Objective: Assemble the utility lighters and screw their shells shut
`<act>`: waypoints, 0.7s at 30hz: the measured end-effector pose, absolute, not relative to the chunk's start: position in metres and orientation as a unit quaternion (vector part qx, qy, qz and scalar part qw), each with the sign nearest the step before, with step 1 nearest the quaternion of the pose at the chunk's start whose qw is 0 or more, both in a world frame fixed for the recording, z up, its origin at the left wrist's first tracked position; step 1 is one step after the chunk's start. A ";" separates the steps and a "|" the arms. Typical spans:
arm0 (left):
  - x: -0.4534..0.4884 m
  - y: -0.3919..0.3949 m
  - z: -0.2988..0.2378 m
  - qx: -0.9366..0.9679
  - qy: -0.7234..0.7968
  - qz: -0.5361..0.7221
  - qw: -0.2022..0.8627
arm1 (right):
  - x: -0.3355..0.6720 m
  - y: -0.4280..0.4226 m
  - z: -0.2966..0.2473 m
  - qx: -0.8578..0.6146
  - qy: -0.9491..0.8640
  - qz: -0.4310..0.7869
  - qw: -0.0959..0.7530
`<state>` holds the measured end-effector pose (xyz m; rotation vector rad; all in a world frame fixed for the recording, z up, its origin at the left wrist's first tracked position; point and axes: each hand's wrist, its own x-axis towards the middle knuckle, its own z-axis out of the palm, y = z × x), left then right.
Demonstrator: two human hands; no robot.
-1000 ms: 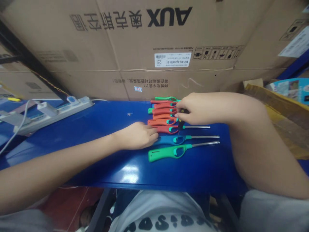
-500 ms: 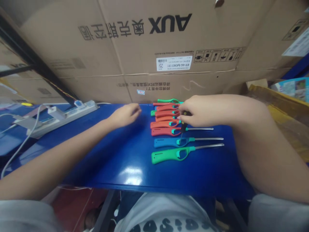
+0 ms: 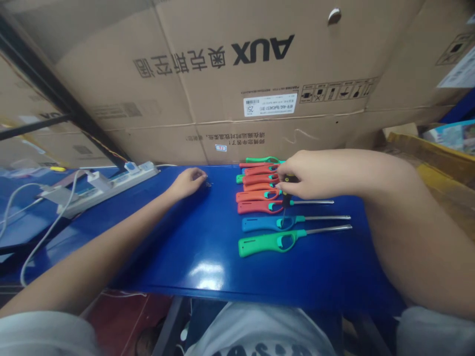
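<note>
My right hand [image 3: 297,173] is closed around a small screwdriver [image 3: 287,190] with a black and yellow handle; its thin shaft points down over the row of lighters. Beneath it lie several long-nosed gas lighters: a green lighter [image 3: 260,245] nearest me, then a blue lighter [image 3: 258,224], a red lighter [image 3: 252,206] and more red, orange and green ones behind. My left hand [image 3: 187,182] rests on the table to the left, fingers curled together beside a little group of tiny metal screws [image 3: 210,184]. Whether a screw is between its fingertips is hidden.
A blue table [image 3: 166,247] carries everything. Behind it stands a large cardboard box [image 3: 208,99] like a wall. At the left lies a white power strip [image 3: 111,190] with plugs and cables. A yellow-taped carton [image 3: 430,158] stands at the right.
My left hand has lowered from above the table to the small screws, which now show beside its fingers. My right hand keeps the screwdriver over the lighters. The view has shifted slightly.
</note>
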<state>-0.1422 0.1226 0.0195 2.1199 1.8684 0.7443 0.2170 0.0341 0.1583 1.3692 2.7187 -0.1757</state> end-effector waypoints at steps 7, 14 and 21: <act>-0.092 0.030 0.033 0.750 0.543 0.340 0.166 | 0.205 0.021 0.170 0.314 0.942 -0.102 -0.063; -0.040 -0.072 0.019 0.820 0.450 0.304 0.181 | 0.170 0.012 0.148 0.155 0.956 -0.160 -0.192; -0.034 -0.069 -0.001 0.812 0.439 0.330 0.198 | 0.156 0.009 0.130 0.129 0.974 -0.089 -0.161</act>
